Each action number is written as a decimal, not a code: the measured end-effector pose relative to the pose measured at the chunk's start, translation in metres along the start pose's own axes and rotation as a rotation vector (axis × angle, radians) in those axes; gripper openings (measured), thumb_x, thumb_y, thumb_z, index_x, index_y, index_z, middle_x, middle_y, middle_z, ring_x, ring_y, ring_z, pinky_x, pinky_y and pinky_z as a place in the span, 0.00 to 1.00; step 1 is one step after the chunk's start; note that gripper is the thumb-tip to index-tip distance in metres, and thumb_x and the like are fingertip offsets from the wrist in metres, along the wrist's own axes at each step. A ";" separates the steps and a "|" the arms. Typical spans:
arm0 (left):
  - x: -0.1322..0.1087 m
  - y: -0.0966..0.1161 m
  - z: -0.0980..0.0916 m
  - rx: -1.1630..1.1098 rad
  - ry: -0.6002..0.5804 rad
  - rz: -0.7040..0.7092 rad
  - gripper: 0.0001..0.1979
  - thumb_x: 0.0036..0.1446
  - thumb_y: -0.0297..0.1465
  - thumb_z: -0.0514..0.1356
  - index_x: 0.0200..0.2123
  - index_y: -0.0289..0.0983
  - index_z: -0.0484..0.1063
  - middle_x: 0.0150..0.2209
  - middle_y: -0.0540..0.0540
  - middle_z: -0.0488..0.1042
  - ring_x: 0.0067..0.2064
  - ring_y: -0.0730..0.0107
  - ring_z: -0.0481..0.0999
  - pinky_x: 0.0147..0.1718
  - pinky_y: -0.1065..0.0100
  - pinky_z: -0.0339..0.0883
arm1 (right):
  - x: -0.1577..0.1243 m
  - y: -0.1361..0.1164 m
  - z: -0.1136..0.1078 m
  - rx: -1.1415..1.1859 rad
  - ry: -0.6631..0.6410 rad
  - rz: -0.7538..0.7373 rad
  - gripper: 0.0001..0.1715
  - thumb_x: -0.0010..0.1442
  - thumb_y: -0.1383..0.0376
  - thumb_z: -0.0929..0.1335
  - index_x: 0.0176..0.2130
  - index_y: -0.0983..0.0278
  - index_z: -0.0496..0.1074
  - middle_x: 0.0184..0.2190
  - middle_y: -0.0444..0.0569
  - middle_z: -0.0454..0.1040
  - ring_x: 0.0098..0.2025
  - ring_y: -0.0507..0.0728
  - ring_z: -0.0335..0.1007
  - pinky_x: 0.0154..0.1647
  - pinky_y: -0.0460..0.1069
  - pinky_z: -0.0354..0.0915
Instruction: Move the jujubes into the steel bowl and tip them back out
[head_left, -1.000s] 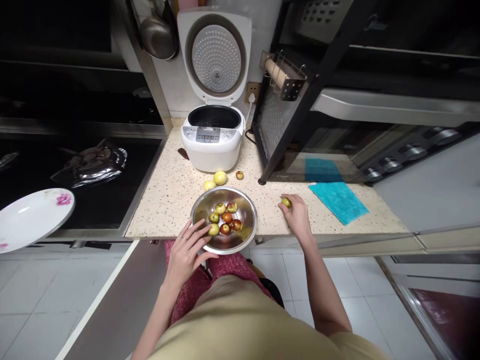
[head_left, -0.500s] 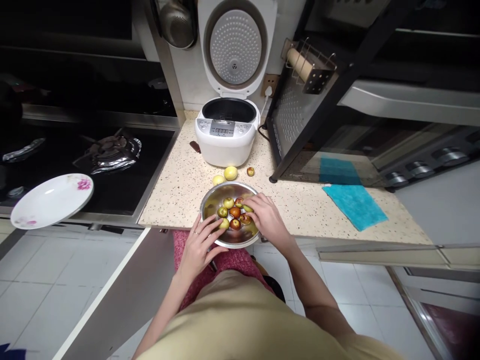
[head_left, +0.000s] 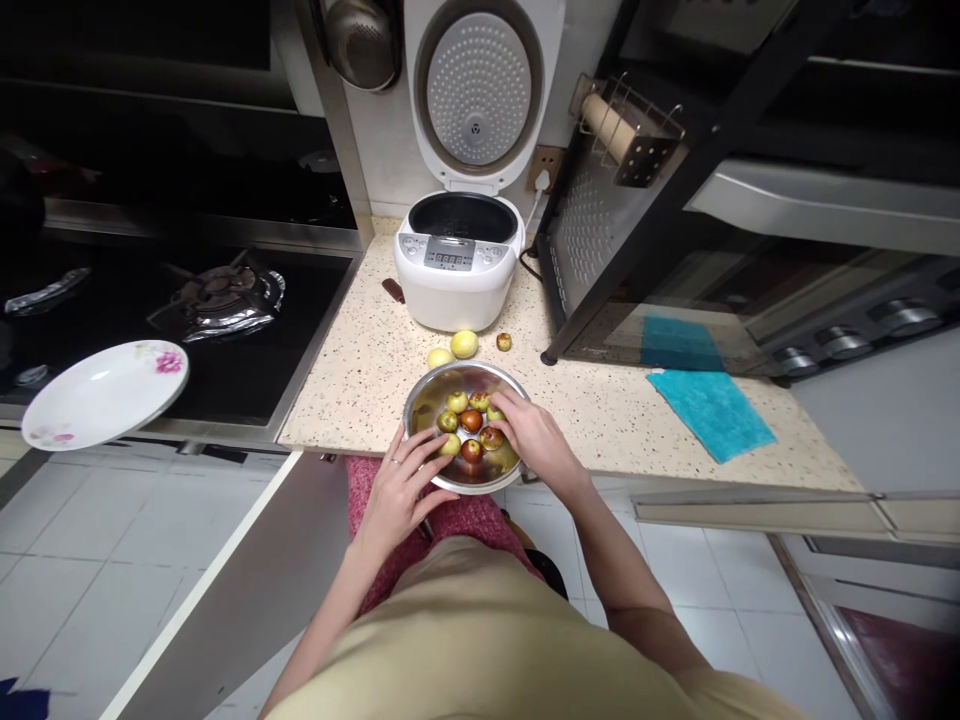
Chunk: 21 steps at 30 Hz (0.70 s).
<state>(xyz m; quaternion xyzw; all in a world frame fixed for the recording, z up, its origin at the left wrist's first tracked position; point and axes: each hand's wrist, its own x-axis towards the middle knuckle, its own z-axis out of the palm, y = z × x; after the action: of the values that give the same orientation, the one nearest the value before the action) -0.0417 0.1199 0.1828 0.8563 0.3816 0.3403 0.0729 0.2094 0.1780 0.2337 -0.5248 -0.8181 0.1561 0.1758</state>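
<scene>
A steel bowl (head_left: 420,400) at the counter's front edge holds several green and red-brown fruits (head_left: 471,421). My left hand (head_left: 401,490) lies over the bowl's front left rim, fingers apart, its fingertips by a yellow-green fruit (head_left: 450,445). My right hand (head_left: 534,435) reaches over the right rim, its fingers closed round a green fruit (head_left: 493,412) that is partly hidden. Behind the bowl, two yellow fruits (head_left: 464,345) and a small brown fruit (head_left: 503,342) rest on the counter (head_left: 352,380).
An open white rice cooker (head_left: 454,285) stands behind the fruits. To the left are a hob (head_left: 315,300) and a white flowered plate (head_left: 105,390) at its edge. A black-framed rack with an oven (head_left: 750,290) and a blue cloth (head_left: 712,412) are on the right.
The green fruit at my right fingers has moved slightly down among the others in the bowl. My left hand keeps its place on the rim. The view has shifted slightly.
</scene>
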 end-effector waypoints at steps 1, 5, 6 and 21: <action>0.000 0.000 0.000 -0.002 -0.002 -0.003 0.21 0.69 0.41 0.60 0.61 0.41 0.71 0.60 0.41 0.77 0.66 0.52 0.71 0.73 0.38 0.51 | 0.000 0.000 0.000 0.002 -0.005 0.002 0.13 0.69 0.74 0.64 0.50 0.61 0.71 0.50 0.53 0.76 0.45 0.62 0.77 0.43 0.53 0.71; 0.000 0.000 0.000 -0.004 -0.003 -0.007 0.22 0.69 0.43 0.60 0.61 0.40 0.71 0.60 0.41 0.77 0.66 0.52 0.71 0.73 0.39 0.51 | -0.002 0.002 0.000 0.044 0.030 -0.025 0.12 0.70 0.74 0.62 0.44 0.62 0.73 0.46 0.52 0.78 0.42 0.60 0.76 0.42 0.52 0.71; 0.000 0.000 0.000 -0.002 -0.002 -0.004 0.22 0.69 0.43 0.60 0.61 0.40 0.71 0.60 0.41 0.77 0.66 0.52 0.71 0.73 0.39 0.51 | -0.002 0.003 -0.001 0.068 0.056 -0.041 0.13 0.71 0.74 0.62 0.43 0.62 0.73 0.45 0.52 0.78 0.42 0.60 0.76 0.43 0.53 0.71; 0.000 0.002 0.000 0.030 0.004 0.010 0.24 0.70 0.43 0.58 0.64 0.39 0.68 0.61 0.39 0.76 0.67 0.51 0.70 0.71 0.38 0.54 | 0.080 0.090 0.008 -0.031 0.276 -0.062 0.26 0.68 0.74 0.62 0.61 0.66 0.74 0.63 0.60 0.72 0.65 0.64 0.68 0.68 0.61 0.65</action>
<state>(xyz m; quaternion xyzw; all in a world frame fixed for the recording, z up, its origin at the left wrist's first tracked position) -0.0405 0.1186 0.1834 0.8587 0.3822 0.3366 0.0577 0.2471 0.2869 0.1969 -0.5183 -0.8044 0.0643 0.2832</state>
